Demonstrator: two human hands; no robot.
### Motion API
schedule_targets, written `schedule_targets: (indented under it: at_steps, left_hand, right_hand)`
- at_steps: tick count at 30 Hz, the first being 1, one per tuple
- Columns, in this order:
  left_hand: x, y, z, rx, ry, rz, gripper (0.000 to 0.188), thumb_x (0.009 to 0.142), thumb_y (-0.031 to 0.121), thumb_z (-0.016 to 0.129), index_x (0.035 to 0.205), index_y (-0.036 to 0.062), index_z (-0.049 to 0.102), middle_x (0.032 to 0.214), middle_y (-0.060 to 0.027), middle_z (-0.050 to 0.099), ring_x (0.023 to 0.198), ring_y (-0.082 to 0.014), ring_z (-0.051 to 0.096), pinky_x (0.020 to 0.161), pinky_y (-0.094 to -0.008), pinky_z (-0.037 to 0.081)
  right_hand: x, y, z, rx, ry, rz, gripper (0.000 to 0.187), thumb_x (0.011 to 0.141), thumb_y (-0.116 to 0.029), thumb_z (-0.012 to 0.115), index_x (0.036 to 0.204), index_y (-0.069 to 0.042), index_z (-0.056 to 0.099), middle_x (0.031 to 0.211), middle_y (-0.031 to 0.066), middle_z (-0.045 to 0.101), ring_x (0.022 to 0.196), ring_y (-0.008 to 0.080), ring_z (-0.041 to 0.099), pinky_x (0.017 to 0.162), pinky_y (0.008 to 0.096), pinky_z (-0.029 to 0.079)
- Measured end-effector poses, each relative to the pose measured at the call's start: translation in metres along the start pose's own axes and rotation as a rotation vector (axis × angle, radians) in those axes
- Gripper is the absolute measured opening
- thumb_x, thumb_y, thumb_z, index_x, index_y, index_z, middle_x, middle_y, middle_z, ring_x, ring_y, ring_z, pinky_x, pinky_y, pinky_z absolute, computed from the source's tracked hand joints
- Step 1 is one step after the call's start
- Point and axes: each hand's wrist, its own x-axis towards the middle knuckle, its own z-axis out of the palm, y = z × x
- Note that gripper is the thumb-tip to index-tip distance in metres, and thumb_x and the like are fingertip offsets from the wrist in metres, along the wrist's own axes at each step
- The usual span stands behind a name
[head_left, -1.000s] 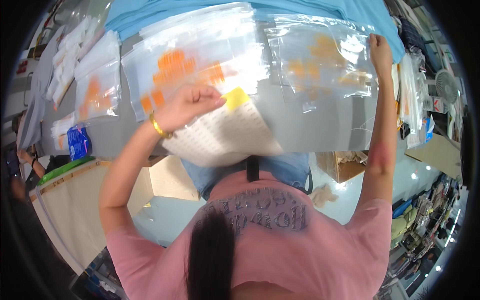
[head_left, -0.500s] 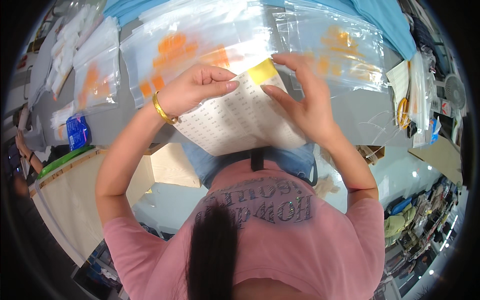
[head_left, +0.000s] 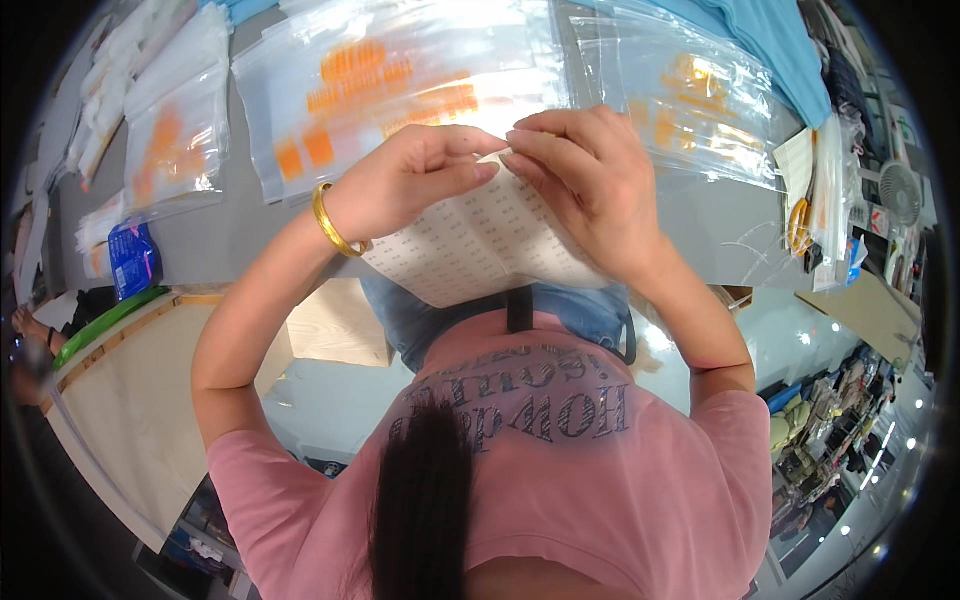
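A white sheet of small printed labels (head_left: 468, 240) is tilted between my hands, just above the near edge of the table. My left hand (head_left: 410, 182) pinches its upper left edge between thumb and fingers, and a gold bangle circles that wrist. At the sheet's top corner, my right hand (head_left: 592, 180) is closed, with thumb and fingertips pressed together close to the left fingertips. Whether a single label sits in that pinch is too small to make out. Beyond the hands lies a stack of clear plastic bags with orange print (head_left: 350, 90).
More clear bags (head_left: 690, 95) lie at the right, others (head_left: 175, 140) at the left. Yellow-handled scissors (head_left: 799, 225) hang by the right edge. A blue packet (head_left: 134, 258) stands at the left edge. Light blue fabric (head_left: 775, 45) lies at the back right.
My right fingers, spread apart before, have closed together at the sheet's top corner, near my left fingertips. The yellow patch seen there earlier is no longer visible.
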Motion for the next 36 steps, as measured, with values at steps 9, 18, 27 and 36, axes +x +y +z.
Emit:
schedule_targets:
  at_steps: [9, 18, 27, 36]
  left_hand:
    - [-0.012, -0.01, 0.001, -0.089, 0.01, -0.063, 0.036, 0.108, 0.015, 0.06, 0.139, -0.002, 0.062, 0.106, 0.0021, 0.071, 0.096, -0.0029, 0.059, 0.088, -0.0226, 0.049]
    - [-0.017, -0.031, 0.006, -0.162, 0.034, -0.034, 0.036, 0.108, 0.016, 0.058, 0.139, -0.0023, 0.062, 0.108, 0.0026, 0.07, 0.096, -0.0028, 0.056, 0.087, -0.0225, 0.048]
    - [-0.011, -0.025, -0.008, -0.484, 0.094, -0.45, 0.044, 0.102, 0.044, 0.059, 0.114, 0.005, 0.074, 0.096, -0.001, 0.071, 0.086, -0.0102, 0.063, 0.081, -0.0253, 0.05]
    - [0.002, -0.022, -0.014, -0.077, -0.002, -0.302, 0.015, 0.097, 0.019, 0.069, 0.099, 0.006, 0.075, 0.097, -0.0049, 0.075, 0.083, -0.0204, 0.071, 0.075, -0.03, 0.055]
  right_hand:
    - [-0.01, -0.002, 0.017, -0.08, 0.06, -0.181, 0.024, 0.078, -0.008, 0.081, 0.102, -0.005, 0.076, 0.116, 0.005, 0.073, 0.084, 0.0244, 0.066, 0.074, 0.0363, 0.051]
    - [-0.016, -0.009, 0.03, 0.024, 0.024, -0.063, 0.027, 0.077, 0.0, 0.083, 0.102, -0.001, 0.074, 0.112, 0.01, 0.075, 0.086, 0.0273, 0.069, 0.072, 0.0352, 0.056]
    - [-0.017, -0.012, 0.036, -0.146, -0.031, -0.21, 0.03, 0.069, 0.0, 0.084, 0.096, -0.003, 0.074, 0.101, 0.0064, 0.072, 0.08, 0.0224, 0.067, 0.063, 0.0314, 0.054]
    - [0.004, -0.038, 0.006, 0.441, -0.187, 0.244, 0.008, 0.085, -0.008, 0.08, 0.091, -0.003, 0.076, 0.102, 0.0051, 0.068, 0.09, 0.017, 0.067, 0.067, 0.0274, 0.053]
